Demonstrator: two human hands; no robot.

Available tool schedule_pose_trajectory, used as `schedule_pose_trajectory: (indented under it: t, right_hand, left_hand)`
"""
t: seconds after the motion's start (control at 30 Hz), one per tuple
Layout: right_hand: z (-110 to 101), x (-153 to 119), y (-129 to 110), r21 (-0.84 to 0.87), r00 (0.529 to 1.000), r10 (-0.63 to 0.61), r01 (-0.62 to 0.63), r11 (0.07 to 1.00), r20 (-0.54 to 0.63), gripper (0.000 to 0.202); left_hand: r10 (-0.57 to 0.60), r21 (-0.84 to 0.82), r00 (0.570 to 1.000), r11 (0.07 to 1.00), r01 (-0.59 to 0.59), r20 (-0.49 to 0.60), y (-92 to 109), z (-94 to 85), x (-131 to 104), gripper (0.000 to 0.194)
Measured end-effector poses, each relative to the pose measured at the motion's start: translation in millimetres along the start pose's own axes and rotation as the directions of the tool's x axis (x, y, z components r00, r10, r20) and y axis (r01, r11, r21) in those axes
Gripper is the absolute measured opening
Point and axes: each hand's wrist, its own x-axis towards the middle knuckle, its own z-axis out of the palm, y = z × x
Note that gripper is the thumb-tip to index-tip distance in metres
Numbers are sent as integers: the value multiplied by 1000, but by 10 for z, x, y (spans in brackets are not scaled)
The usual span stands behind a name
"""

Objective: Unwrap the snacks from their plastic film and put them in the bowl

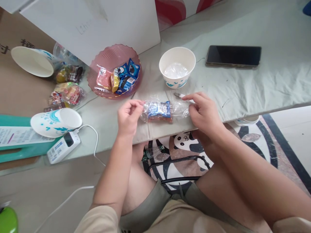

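A small blue-and-orange snack packet [159,110] lies inside a crinkled clear plastic bag [179,109] at the table's front edge. My left hand [130,115] pinches the bag's left end. At the other end, my right hand [205,111] has its thumb and fingers curled around the plastic. Its index finger reaches toward a small white piece with a metal-looking tip [179,94], whose kind I cannot make out. Behind the bag stands a white paper bowl [177,81] with blue print, holding crumpled clear plastic.
A pink ribbed bowl [98,60] holds several wrapped snacks. More snack packets [68,94] lie left of it, near tipped paper cups [54,123]. A white device with a cable [63,148] sits at the left edge. A phone [233,56] lies back right; white boxes [97,26] stand behind.
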Motion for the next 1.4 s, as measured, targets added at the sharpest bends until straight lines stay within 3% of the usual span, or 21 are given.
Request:
schedule_pose_trajectory:
  t: [0.13, 0.2, 0.27, 0.33, 0.4, 0.47, 0.53, 0.63, 0.73, 0.83, 0.9, 0.97, 1.07, 1.13, 1.27, 1.4]
  right_hand:
    - [-37, 3, 52, -56, 998, -8, 5, 998, -55, 41]
    - [-48, 4, 86, -100, 995, -13, 2, 995, -103, 40]
    - [-64, 6, 101, -152, 985, -34, 8, 988, -171, 37]
    - [-86, 3, 85, -197, 970, -80, 35, 980, -229, 35]
    - [-101, -11, 36, -237, 960, -152, 95, 967, -236, 33]
    - [-80, -47, -35, -279, 950, -247, 188, 942, -193, 26]
    - [-6, -111, -115, -289, 930, -351, 309, 906, -106, 20]
    - [186, -241, -233, -167, 893, -431, 449, 878, 133, 21]
    - [365, -350, -318, -62, 886, -321, 361, 931, 334, 26]
    - [439, -384, -364, 6, 927, -131, 138, 990, 352, 20]
    - [445, -370, -387, 160, 935, 10, -71, 985, 355, 13]
    - [453, -345, -417, 377, 902, 151, -316, 871, 405, 20]
    - [501, -303, -487, 632, 818, 282, -569, 525, 502, 33]
    - [545, -276, -542, 716, 791, 319, -609, 341, 521, 38]
    - [608, -218, -636, 787, 771, 331, -605, 118, 543, 48]
    - [671, -160, -683, 766, 709, 316, -635, -103, 631, 56]
  left_hand:
    - [-245, -182, 943, 961, 207, -224, -58, -104, 91, 19]
    - [-298, -103, 922, 954, 280, -248, -126, -175, 108, 30]
    - [-271, 63, 933, 954, 293, -237, -187, -241, 101, 40]
    - [-168, 215, 969, 955, 206, -179, -205, -288, 79, 44]
    - [-15, 305, 999, 952, 25, -34, -162, -301, 55, 47]
    - [133, 358, 979, 916, -180, 153, -77, -268, 35, 50]
    - [198, 406, 932, 858, -315, 303, 6, -198, 21, 54]
    - [148, 461, 916, 827, -322, 374, 70, -83, 4, 41]
    - [116, 460, 929, 843, -279, 350, 95, -34, -15, 17]
    - [174, 409, 955, 874, -262, 241, 141, -53, -30, 20]
    - [195, 329, 970, 915, -233, 144, 184, -67, -35, 23]
    - [214, 190, 974, 956, -225, 81, 234, -58, -31, 25]
    - [233, -43, 972, 972, -232, 33, 348, 12, -15, 29]
    - [219, -175, 975, 959, -221, -28, 470, 80, -7, 31]
    - [110, -408, 983, 898, -162, -148, 775, 186, -23, 27]
    - [56, -530, 996, 843, -86, -71, 983, 213, -81, 42]
